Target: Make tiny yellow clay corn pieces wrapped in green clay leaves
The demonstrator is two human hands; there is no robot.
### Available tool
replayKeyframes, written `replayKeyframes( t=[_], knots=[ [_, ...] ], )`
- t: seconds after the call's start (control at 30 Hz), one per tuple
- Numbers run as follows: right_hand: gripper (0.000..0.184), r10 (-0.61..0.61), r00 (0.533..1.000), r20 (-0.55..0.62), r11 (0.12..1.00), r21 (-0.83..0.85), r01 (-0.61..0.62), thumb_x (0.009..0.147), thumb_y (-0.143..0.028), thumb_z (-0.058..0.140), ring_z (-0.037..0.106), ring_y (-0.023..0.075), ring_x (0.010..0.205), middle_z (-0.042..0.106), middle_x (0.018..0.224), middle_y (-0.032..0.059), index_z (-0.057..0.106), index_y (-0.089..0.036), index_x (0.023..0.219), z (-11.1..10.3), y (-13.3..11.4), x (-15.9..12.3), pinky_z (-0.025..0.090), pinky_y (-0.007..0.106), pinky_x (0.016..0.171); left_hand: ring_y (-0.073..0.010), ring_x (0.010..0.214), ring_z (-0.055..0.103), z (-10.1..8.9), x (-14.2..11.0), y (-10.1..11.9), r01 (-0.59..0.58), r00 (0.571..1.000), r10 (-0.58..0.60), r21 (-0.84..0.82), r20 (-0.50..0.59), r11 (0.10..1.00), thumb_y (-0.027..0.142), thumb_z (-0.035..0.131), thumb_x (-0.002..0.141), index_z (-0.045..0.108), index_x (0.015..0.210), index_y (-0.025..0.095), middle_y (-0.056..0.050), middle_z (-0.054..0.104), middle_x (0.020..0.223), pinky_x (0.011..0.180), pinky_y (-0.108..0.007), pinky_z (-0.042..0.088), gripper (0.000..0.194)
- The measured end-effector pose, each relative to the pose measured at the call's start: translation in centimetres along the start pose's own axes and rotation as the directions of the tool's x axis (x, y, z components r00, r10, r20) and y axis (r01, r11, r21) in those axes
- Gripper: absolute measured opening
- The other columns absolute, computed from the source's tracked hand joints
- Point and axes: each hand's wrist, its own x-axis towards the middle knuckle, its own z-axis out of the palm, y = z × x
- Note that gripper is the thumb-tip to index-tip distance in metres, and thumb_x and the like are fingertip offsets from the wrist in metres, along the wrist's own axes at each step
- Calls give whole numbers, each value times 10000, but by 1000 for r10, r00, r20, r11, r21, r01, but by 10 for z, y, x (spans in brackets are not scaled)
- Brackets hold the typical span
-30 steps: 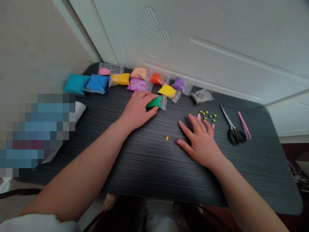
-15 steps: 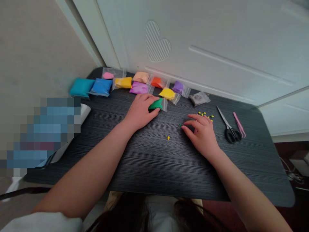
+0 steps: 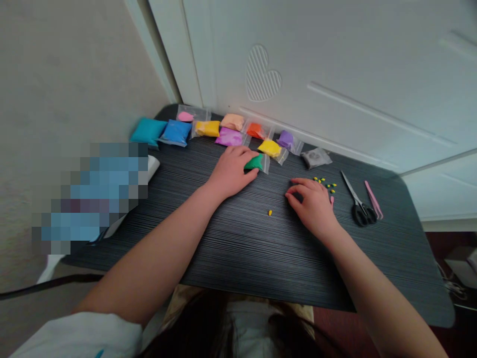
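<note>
My left hand (image 3: 233, 171) rests on the table with thumb and fingers around a small clear bag of green clay (image 3: 255, 161). To the right, my right hand (image 3: 310, 203) is low over the dark tabletop, thumb and index fingertips drawn together in a pinch. Whatever lies between those fingertips is too small to make out. A tiny yellow clay piece (image 3: 270, 213) lies on the table between my hands. Just beyond my right hand are several small yellow-and-green clay pieces (image 3: 328, 186). A pink tool end (image 3: 332, 200) sticks out from behind that hand.
Black-handled scissors (image 3: 359, 206) and pink tweezers (image 3: 373, 199) lie at the right. Along the back are bags of clay, among them blue (image 3: 176, 133), yellow (image 3: 270, 148), purple (image 3: 286, 139) and grey (image 3: 316, 157). A blurred-out object (image 3: 104, 189) stands at the left edge.
My right hand has gone from spread fingers to a pinch; a bit of green seen at its fingertips half a second ago is now hidden. My left hand stays at the green bag. The view has shifted.
</note>
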Motion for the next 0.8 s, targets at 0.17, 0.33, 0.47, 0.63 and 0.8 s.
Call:
replayKeyframes(
  t=[0.17,0.33,0.47,0.63,0.8],
  knots=[
    [144,-113,993,33,993,29,112,804,-292,497,471,212,1083,575,1120,22,627,-237,832,-1,3,-1,292,435,947,-214,1021,418,0,-1,-1,-3,1000,3,-8,-6,1000,310,493,760,520,1118,206,-47,514,1092,929,-355,323,374],
    [194,-216,975,45,976,-14,216,833,-281,458,423,210,1142,554,1160,9,620,-279,939,-4,5,-9,214,466,995,-214,1022,421,0,-1,-1,-8,1000,8,-2,-13,1000,304,496,757,521,1116,204,-47,517,1089,928,-352,325,373],
    [240,-170,985,-27,985,-47,168,839,-298,440,433,204,1135,550,1164,34,589,-249,1021,-7,4,-15,223,445,1002,-216,1023,422,0,-1,-1,-10,1000,10,-5,-13,1000,299,500,753,524,1115,201,-49,517,1093,932,-353,324,376],
    [328,-176,984,31,973,-146,178,859,-332,396,360,226,1201,460,1275,66,525,-239,1146,-10,-2,-28,185,457,1018,-222,1030,420,0,0,-1,7,1000,-7,-12,-4,1000,297,500,752,523,1119,205,-49,514,1102,932,-366,323,379],
    [402,-163,977,140,946,-259,195,854,-410,383,278,273,1251,313,1381,100,459,-272,1224,-10,-5,-42,136,511,1009,-218,1027,420,0,0,-1,-3,1000,3,-7,-12,1000,303,498,754,527,1114,204,-46,516,1095,935,-360,323,374]
  ],
)
